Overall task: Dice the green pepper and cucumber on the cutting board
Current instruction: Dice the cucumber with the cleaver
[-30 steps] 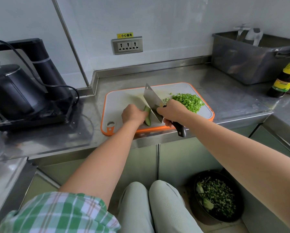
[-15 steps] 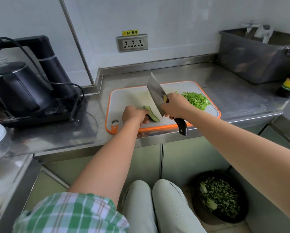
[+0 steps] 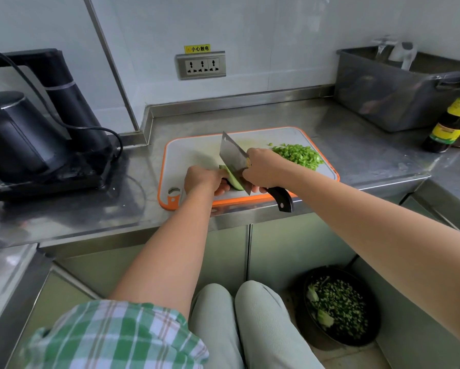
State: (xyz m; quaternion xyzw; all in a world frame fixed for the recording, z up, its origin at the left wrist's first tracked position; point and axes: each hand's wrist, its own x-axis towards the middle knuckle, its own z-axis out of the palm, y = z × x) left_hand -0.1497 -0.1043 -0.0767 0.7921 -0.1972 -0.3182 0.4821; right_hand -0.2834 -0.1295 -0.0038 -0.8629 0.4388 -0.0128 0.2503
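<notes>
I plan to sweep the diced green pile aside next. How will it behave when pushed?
The diced pile is many small loose bits, so it will probably spread rather than move as one. Stray bits lie beside it, so some may scatter. The cutting board looks smooth, so sliding should be easy.

1. Steel counter [image 3: 356,145] runs left to right, with a raised lip along the far wall.
2. Dead centre, at the near edge: the orange-rimmed cutting board [image 3: 191,150], lying flat.
3. Over on the left, a black kettle station [image 3: 50,179], its cord looping across.
4. Far right, a metal tub [image 3: 388,97]; just beside it, nearer, a dark bottle [image 3: 452,121] stands upright.
5. Down on the floor [image 3: 338,358], right side, a dark bowl [image 3: 356,342] of chopped greens.
</notes>
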